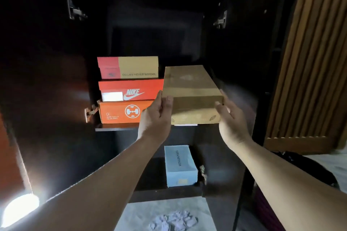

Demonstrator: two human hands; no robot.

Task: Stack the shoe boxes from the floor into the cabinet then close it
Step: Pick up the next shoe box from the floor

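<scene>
Two bare forearms reach forward from the bottom of the view into a dark open cabinet (56,62). On the left of the upper shelf (112,129) stands a stack of three shoe boxes: an orange box (120,111) at the bottom, a red Nike box (129,90) on it, and a red and tan box (129,66) on top. Just right of the stack, the left hand (157,116) grips the near left corner of a plain brown box (189,84), thumb on its front. The brown box rests on the same shelf. The right hand (231,120) grips its near right corner. Below, on the lower shelf, lies a pale blue box (178,163). At far right stands a ribbed wooden panel (309,71).
</scene>
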